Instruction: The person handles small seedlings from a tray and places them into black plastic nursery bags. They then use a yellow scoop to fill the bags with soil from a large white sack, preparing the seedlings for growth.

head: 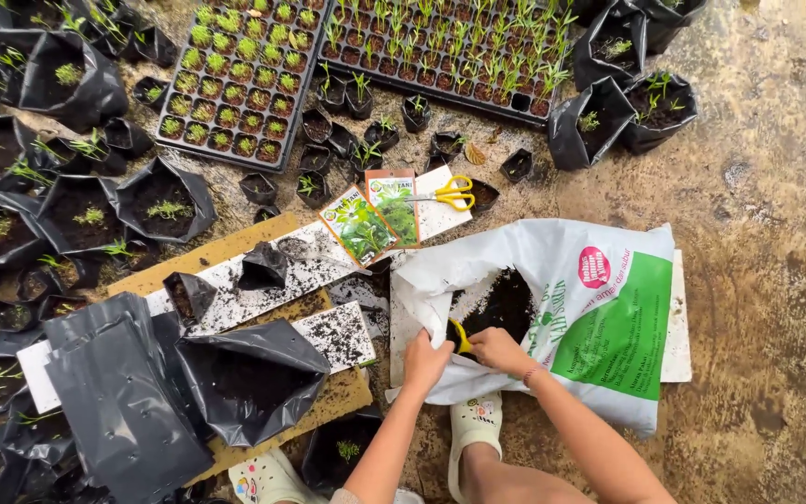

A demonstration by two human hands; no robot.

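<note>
Both hands (464, 355) at soil-filled white sack (599, 308)

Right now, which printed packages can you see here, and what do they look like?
Soil sack: lying on the ground at right, white with a green panel and pink round badge, mouth open at both hands.
Two seed packets: flat, green leafy pictures, beside yellow-handled scissors.

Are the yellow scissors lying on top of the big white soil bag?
No, the yellow scissors lie on a white board beside two seed packets.
</note>
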